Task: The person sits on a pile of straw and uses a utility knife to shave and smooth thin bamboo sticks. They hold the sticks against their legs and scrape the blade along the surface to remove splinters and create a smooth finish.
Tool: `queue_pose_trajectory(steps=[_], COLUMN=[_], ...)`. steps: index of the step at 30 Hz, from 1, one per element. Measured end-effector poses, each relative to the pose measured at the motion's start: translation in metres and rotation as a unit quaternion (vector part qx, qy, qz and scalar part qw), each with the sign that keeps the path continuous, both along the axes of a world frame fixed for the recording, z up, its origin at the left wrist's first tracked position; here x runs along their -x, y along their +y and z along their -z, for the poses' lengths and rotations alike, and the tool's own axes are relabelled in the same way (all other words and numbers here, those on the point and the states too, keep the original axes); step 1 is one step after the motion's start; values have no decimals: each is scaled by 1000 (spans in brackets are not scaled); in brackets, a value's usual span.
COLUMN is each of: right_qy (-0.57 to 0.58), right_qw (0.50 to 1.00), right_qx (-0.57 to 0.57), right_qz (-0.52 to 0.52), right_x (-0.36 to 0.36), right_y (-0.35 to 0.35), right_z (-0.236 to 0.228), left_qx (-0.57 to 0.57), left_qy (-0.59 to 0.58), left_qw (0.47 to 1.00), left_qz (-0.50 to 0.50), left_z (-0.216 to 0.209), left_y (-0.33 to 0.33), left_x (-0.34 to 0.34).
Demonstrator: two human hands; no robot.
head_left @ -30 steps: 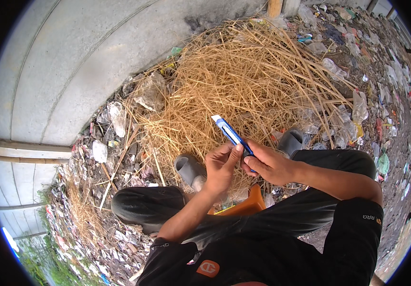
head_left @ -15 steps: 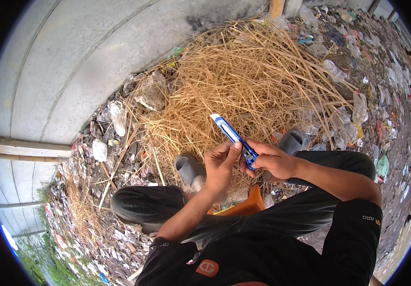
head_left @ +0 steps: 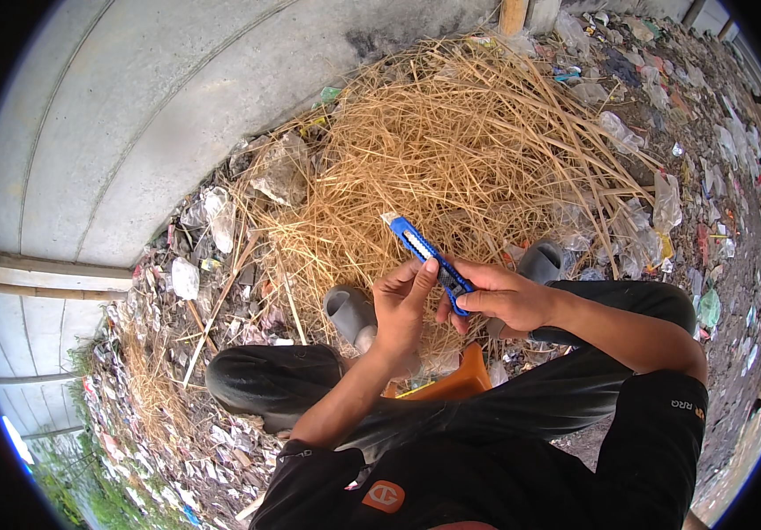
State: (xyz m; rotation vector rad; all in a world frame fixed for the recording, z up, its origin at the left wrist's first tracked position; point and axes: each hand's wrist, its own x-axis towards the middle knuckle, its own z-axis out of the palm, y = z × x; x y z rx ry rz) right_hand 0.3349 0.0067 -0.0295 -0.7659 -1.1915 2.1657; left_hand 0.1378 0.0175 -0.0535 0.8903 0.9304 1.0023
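A blue utility knife (head_left: 409, 237) slants across the middle of the view, its short pale blade tip pointing up and left over dry straw. My left hand (head_left: 401, 299) is closed on the middle of the knife, thumb lying along its face. At the lower end, my right hand (head_left: 506, 298) grips the handle between thumb and curled fingers. Both hands are close together above the gap between my knees. Part of the handle is hidden by the fingers. A pile of dry straw (head_left: 433, 141) lies just beyond the knife.
Grey slip-on shoes (head_left: 351, 315) show at the straw's near edge. Beneath me is an orange plastic stool (head_left: 451, 385). A concrete wall (head_left: 151, 115) rises at the left and back. Plastic litter (head_left: 663, 199) covers ground to the right, and a stone-like lump (head_left: 280, 170) sits by the wall.
The knife has turned slightly, its tip shifting a little left. My left hand has moved slightly left with it, while my right hand stays nearly in place, still gripping the handle.
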Motion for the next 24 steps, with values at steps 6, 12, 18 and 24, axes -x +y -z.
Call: queue_pose_trajectory(steps=[6,12,18,24], right_qy=[-15,-25,-42,-62], right_qw=[1000,1000,999,998], right_qx=[-8,15,-2,-24], right_qz=[-11,-3,11,20], right_x=[1,3,4,5], right_y=[0,-2,-3,-3], right_z=[-5,-6,3,3], left_qx=[-16,-29,-11,-5], left_qy=[0,19,-66,-87], left_qw=[1000,998,988,984], left_qz=[-24,-52,-137,-158], left_z=[6,5,13,10], left_y=[4,10,23,35], left_x=[1,5,15,30])
